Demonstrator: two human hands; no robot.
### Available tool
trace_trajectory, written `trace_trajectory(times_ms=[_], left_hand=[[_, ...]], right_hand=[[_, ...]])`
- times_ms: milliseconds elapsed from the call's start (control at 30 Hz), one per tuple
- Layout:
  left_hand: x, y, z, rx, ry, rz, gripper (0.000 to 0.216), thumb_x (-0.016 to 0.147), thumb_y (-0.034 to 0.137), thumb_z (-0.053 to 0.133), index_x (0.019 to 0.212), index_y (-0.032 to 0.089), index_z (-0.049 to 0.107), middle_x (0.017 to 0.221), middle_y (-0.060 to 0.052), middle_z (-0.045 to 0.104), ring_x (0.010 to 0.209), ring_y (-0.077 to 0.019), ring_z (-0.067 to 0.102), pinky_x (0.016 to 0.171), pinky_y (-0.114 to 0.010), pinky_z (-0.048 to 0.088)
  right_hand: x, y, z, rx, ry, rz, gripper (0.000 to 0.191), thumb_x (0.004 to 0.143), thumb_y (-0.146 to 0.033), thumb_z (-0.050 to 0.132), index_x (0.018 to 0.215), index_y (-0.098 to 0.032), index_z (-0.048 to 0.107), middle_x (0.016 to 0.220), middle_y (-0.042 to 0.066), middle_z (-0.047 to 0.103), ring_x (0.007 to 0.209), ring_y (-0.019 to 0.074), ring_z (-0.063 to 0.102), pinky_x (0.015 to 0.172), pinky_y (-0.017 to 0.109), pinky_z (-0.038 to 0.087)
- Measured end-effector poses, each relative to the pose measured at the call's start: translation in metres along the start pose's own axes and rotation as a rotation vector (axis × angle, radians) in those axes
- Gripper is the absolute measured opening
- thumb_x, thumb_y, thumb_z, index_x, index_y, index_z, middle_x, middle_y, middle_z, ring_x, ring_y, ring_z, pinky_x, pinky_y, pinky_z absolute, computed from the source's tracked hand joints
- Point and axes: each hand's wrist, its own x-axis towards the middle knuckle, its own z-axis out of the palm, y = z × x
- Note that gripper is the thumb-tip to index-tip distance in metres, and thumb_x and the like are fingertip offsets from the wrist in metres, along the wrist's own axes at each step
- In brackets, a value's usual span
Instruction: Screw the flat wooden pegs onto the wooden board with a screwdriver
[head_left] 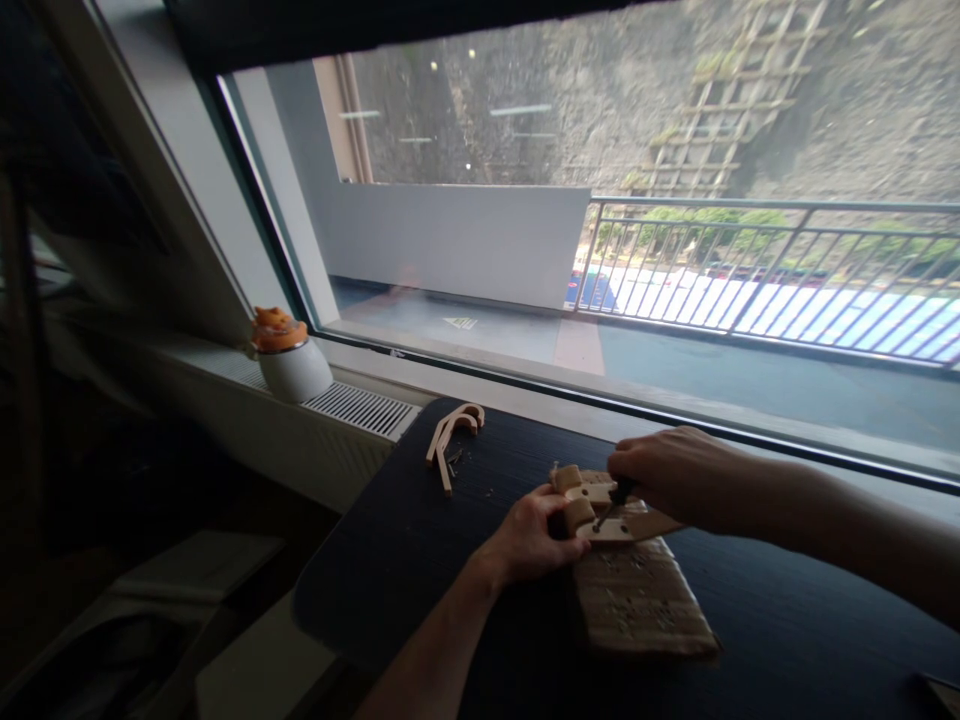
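Observation:
My left hand (536, 538) is closed on the near end of a pale wooden piece with drilled holes (609, 529). A second similar piece lies just behind it, and rounded wooden blocks (568, 479) stand at their left ends. My right hand (660, 470) grips a dark-handled screwdriver (621, 491), its shaft slanting down to a hole in the near piece. Beneath the pieces is a worn board with many small holes (637, 598), wrapped in something shiny. Part of the wooden pieces is hidden by my right hand.
On the dark table (405, 560), two curved wooden hooks (450, 440) lie at the back left beside several small screws (455, 459). A white jar with an orange top (291, 362) stands on the radiator (360, 408). The window (465, 250) rises behind the table.

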Motion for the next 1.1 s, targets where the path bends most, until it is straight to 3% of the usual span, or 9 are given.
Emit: trace_trajectory(times_ms=[300,600,733,833,900,967,1100], left_hand=[[-0.001,0.000,0.000,0.005,0.004,-0.002,0.025,0.070,0.023,0.073,0.094,0.017,0.070,0.117,-0.004,0.061,0.105,-0.0190,0.059,0.094,-0.023,0.045],[0.000,0.001,0.000,-0.001,-0.005,-0.014,0.024,0.070,0.024,0.073,0.093,0.017,0.070,0.116,-0.004,0.060,0.103,-0.0186,0.058,0.093,-0.024,0.045],[0.000,0.002,0.001,-0.008,0.001,-0.015,0.025,0.070,0.024,0.073,0.094,0.017,0.070,0.115,-0.004,0.060,0.103,-0.0186,0.058,0.092,-0.024,0.045],[0.000,0.001,0.001,-0.017,0.002,-0.013,0.025,0.069,0.023,0.072,0.094,0.017,0.070,0.115,-0.003,0.060,0.102,-0.0180,0.059,0.090,-0.023,0.046],[0.000,0.001,0.001,-0.016,0.002,-0.019,0.024,0.069,0.022,0.072,0.092,0.017,0.070,0.113,-0.003,0.061,0.099,-0.0174,0.059,0.088,-0.022,0.046],[0.000,0.001,0.001,-0.011,0.001,-0.024,0.023,0.069,0.021,0.072,0.091,0.017,0.070,0.111,-0.003,0.061,0.098,-0.0171,0.059,0.087,-0.022,0.047],[0.000,0.003,0.001,0.004,0.002,-0.024,0.024,0.069,0.019,0.072,0.092,0.017,0.070,0.112,-0.003,0.060,0.101,-0.0174,0.058,0.090,-0.022,0.045]], right_hand=[[0.002,-0.007,0.001,-0.052,-0.008,0.016,0.023,0.088,-0.023,0.046,0.082,-0.016,0.067,0.080,0.009,0.072,0.076,0.0243,0.067,0.060,0.029,0.037],[-0.007,-0.003,-0.006,0.156,0.102,-0.052,0.013,0.079,-0.015,0.052,0.078,-0.020,0.064,0.081,0.003,0.068,0.072,0.0176,0.063,0.058,0.025,0.038],[-0.005,0.006,0.014,0.274,0.225,-0.049,0.017,0.084,-0.021,0.046,0.082,-0.021,0.064,0.084,0.004,0.068,0.070,0.0164,0.061,0.060,0.027,0.042],[0.000,0.011,0.038,0.428,0.374,-0.011,0.026,0.085,-0.022,0.044,0.104,-0.022,0.062,0.097,0.006,0.069,0.078,0.0174,0.063,0.068,0.029,0.047],[0.004,0.013,0.055,0.545,0.449,0.036,0.035,0.085,-0.024,0.046,0.120,-0.022,0.054,0.091,0.005,0.070,0.070,0.0163,0.063,0.064,0.030,0.049],[0.009,0.014,0.072,0.621,0.530,0.070,0.032,0.085,-0.031,0.051,0.116,-0.023,0.055,0.088,0.004,0.070,0.073,0.0177,0.064,0.066,0.032,0.051],[0.015,0.019,0.097,0.837,0.633,0.058,0.029,0.088,-0.036,0.049,0.115,-0.026,0.056,0.101,0.005,0.070,0.086,0.0184,0.066,0.075,0.032,0.054]])
